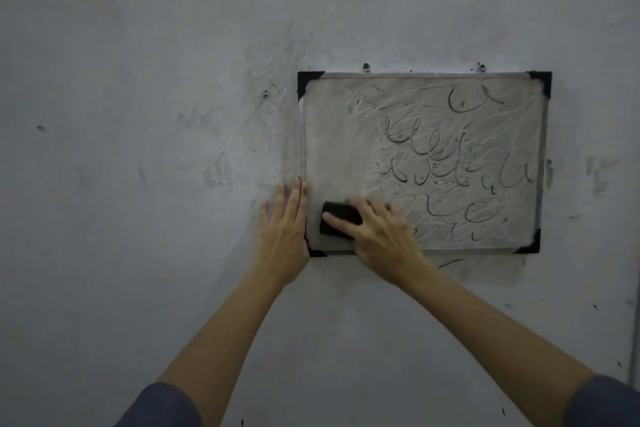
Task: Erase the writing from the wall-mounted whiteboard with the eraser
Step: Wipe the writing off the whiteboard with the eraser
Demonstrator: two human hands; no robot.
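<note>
The whiteboard [422, 163] was seen right of the frame centre, fixed on a stained grey wall [138, 80]. Dark cursive writing [450, 163] covered its right part; no word could be read. The black eraser [337, 218] was pressed at the lower left corner by the right hand [377, 236], fingers curled over it. The left hand [284, 229] was laid flat on the left frame edge, fingers straight and slightly apart.

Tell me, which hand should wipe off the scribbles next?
The right hand. It already presses the eraser on the board, with the writing just to its right. The left hand lies flat at the board's left edge, steadying it.
</note>
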